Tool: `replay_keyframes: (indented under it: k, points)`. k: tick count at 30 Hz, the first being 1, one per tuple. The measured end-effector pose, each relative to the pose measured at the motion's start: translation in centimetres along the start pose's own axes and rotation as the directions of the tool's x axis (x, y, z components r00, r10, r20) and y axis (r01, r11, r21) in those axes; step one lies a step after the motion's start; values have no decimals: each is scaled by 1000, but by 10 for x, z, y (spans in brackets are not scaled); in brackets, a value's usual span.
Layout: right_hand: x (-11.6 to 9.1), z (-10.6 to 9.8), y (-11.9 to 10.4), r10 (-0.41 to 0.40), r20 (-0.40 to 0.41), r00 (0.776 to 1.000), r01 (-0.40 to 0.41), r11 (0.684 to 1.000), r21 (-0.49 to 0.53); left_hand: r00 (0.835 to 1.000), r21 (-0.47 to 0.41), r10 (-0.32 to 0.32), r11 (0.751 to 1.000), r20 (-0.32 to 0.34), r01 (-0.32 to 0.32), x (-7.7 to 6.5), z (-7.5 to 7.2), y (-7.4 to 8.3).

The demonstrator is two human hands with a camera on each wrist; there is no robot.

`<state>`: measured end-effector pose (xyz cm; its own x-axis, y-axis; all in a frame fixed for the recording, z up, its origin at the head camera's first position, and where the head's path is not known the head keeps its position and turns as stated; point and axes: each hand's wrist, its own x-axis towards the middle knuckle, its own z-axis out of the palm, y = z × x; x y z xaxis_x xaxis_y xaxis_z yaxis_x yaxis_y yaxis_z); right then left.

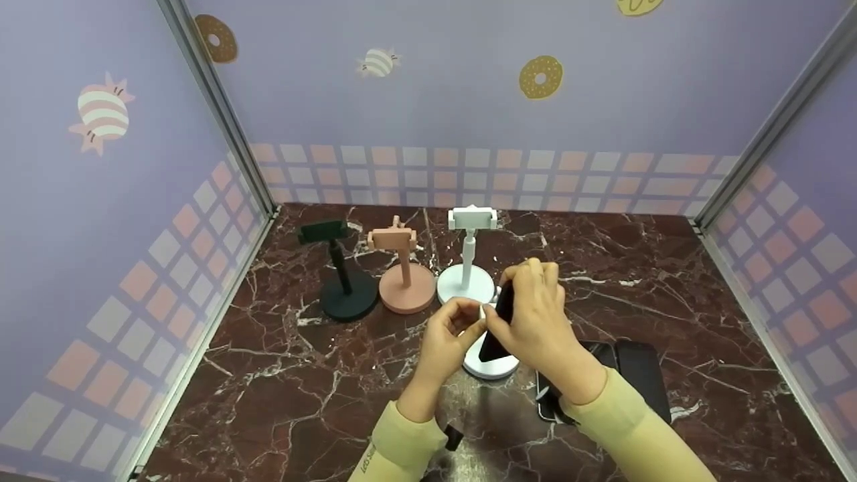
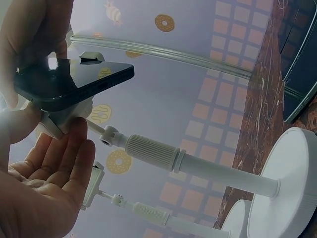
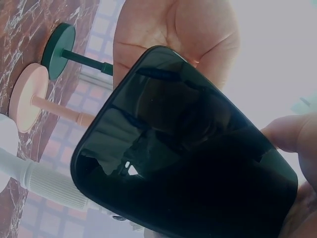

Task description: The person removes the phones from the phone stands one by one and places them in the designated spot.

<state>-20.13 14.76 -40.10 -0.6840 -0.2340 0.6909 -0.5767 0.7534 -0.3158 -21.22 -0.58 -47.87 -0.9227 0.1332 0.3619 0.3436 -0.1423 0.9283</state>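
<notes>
A black smartphone (image 1: 497, 335) is in my right hand (image 1: 535, 311), which grips it by its edges, tilted, above the base of the nearest white phone stand (image 1: 492, 369). In the left wrist view the phone (image 2: 74, 84) lies against the white clamp (image 2: 67, 119) at the top of that stand's post (image 2: 218, 171). My left hand (image 1: 446, 338) holds the clamp, thumb and curled fingers around its lower side. The phone's glossy screen (image 3: 188, 148) fills the right wrist view. In the head view my hands and the phone hide most of the clamp.
Behind stand a dark green phone stand (image 1: 349, 294), a pink one (image 1: 407, 288) and another white one (image 1: 466, 278), all upright. Two dark phones (image 1: 643, 375) (image 1: 600, 351) lie on the marbled table by my right forearm. Patterned panels (image 1: 428, 100) enclose the table's back and sides.
</notes>
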Motion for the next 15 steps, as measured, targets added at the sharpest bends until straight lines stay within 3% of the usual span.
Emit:
replay_keyframes:
  k: [15]
  points:
    - [0,2,-2,-9,-13,1000,9,1000,17,1000,17,12,1000,-2,-12,0,-1,-2]
